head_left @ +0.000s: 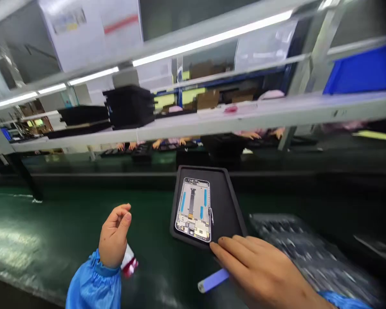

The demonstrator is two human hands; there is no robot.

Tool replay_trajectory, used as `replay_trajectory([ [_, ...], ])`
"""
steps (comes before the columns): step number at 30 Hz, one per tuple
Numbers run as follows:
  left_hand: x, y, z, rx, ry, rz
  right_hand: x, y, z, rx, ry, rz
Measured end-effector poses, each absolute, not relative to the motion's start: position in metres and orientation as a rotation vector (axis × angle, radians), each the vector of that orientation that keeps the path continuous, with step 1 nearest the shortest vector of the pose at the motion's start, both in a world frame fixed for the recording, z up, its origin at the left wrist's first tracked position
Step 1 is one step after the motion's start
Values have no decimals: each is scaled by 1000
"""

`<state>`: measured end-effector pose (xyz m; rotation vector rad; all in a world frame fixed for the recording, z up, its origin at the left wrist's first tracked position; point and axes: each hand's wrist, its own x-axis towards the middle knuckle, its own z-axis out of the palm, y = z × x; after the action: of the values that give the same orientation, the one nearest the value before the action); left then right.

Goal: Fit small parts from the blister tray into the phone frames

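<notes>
My left hand (pixel 115 234) is raised over the green bench at the left, its fingers curled and its thumb close to them; nothing shows in it. Below its wrist lies a small white and red packet (pixel 128 262). My right hand (pixel 254 262) covers the near right corner of a black tray (pixel 227 201), fingers together on the rim and thumb hidden. In the tray's left half lies a phone screen assembly (pixel 194 210), inner side up, with blue strips and a dark flex cable. A purple stick-shaped thing (pixel 214 281) juts from under my right hand; whether I hold it is hidden.
At the right stands a blurred tray of small parts (pixel 309 253). A white shelf rail (pixel 193 122) crosses behind the bench, bearing a stack of black trays (pixel 128 107) and a blue bin (pixel 363 71). Co-workers' hands (pixel 170 141) show beyond it.
</notes>
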<state>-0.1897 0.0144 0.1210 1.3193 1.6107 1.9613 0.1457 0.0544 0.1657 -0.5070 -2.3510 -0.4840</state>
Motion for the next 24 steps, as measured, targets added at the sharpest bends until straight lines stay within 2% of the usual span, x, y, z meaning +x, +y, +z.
replay_trajectory([
  [6,-152,-20,29,1462,1863,1612,173,1,36,-848,-2506,-227],
  [10,-134,-29,-17,1605,1912,1429,166,-24,-11,-1047,-2573,-117],
  [16,-120,-30,-32,1772,1962,1331,165,-20,-9,-1028,-2598,200],
  [21,-118,-26,-30,1845,1980,1337,195,-1,2,-1148,-2594,235],
  [24,-114,-21,-27,1874,1945,1337,199,-3,3,-1069,-2716,352],
])
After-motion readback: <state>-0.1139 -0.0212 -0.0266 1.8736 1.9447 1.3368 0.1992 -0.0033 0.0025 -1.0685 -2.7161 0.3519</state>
